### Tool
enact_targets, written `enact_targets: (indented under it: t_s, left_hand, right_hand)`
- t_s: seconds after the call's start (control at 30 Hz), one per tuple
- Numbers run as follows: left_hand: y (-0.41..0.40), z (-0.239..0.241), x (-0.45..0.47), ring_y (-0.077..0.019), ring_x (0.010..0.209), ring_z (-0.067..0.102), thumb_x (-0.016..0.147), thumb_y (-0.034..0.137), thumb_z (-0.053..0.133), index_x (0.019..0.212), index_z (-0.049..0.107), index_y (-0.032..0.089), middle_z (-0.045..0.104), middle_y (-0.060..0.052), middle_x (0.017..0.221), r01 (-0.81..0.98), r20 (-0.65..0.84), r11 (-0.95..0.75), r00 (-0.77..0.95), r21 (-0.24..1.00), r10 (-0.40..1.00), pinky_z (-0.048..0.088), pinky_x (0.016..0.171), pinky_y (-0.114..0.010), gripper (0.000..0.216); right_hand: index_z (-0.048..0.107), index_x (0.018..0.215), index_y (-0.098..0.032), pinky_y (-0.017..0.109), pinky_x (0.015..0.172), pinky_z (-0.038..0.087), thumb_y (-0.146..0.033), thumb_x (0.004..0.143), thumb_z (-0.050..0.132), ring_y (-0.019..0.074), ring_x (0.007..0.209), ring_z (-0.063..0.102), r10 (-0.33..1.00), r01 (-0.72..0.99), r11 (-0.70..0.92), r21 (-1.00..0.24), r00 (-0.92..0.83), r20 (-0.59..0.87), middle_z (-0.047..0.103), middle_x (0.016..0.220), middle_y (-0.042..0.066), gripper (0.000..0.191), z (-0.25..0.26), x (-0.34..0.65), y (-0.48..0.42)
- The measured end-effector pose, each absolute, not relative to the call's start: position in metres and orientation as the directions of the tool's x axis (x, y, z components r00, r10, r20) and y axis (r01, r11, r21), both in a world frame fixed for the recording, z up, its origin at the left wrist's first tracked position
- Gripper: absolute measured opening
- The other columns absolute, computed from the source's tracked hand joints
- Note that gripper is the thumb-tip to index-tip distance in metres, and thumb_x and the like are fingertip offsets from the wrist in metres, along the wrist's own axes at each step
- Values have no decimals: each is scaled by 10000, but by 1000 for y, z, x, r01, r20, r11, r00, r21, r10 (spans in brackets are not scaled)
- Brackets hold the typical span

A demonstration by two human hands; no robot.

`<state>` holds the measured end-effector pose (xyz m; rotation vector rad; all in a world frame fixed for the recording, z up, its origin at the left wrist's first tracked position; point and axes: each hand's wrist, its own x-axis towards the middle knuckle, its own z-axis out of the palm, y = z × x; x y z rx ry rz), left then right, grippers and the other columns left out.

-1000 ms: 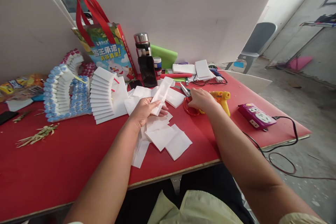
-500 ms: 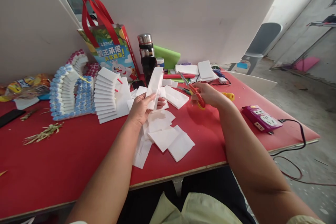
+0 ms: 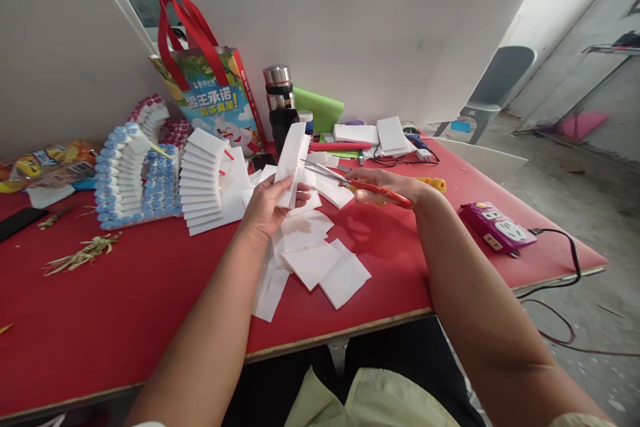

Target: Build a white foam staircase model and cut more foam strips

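My left hand (image 3: 273,203) grips a folded white paper napkin (image 3: 293,161), held tilted upright above the table. My right hand (image 3: 387,187) is closed round the handles of orange-red scissors (image 3: 383,192). Their metal blades point left, and the tips reach the napkin's right edge; whether they touch it I cannot tell. Below my left hand, several folded white napkins (image 3: 310,263) lie loosely overlapped on the red table (image 3: 390,267). More white paper lies behind both hands.
Left of my hands stand a stepped stack of white foam pieces (image 3: 203,190) and a blue-and-white stepped model (image 3: 123,180). Behind are a thermos bottle (image 3: 280,100) and a colourful bag (image 3: 215,100). A purple power strip (image 3: 500,227) sits at right, its cord over the edge.
My right hand has turned the scissors from pointing up and left to pointing nearly level left, bringing the blades to the napkin. My left hand has barely moved.
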<state>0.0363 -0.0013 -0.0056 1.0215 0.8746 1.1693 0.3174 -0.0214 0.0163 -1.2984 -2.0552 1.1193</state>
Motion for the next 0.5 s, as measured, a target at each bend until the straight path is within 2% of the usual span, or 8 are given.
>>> enact_targets:
  t_s: [0.17, 0.5]
  left_hand:
    - [-1, -11, 40, -158, 592, 701, 793, 258, 731, 915, 688, 105, 749, -84, 772, -255, -56, 125, 263, 959, 963, 581, 598, -263, 200]
    - [-6, -13, 47, -194, 639, 721, 780, 273, 749, 940, 693, 116, 763, -109, 818, -196, -106, 177, 323, 964, 940, 584, 604, -282, 232]
  right_hand:
    - [695, 1171, -295, 342, 781, 498, -477, 831, 716, 217, 898, 642, 885, 476, 245, -845, -466, -6, 696, 1046, 49, 387, 12, 316, -19]
    - [733, 1039, -266, 304, 726, 453, -459, 744, 787, 186, 812, 610, 904, 434, 201, -878, -428, -4, 703, 919, 25, 356, 12, 304, -17]
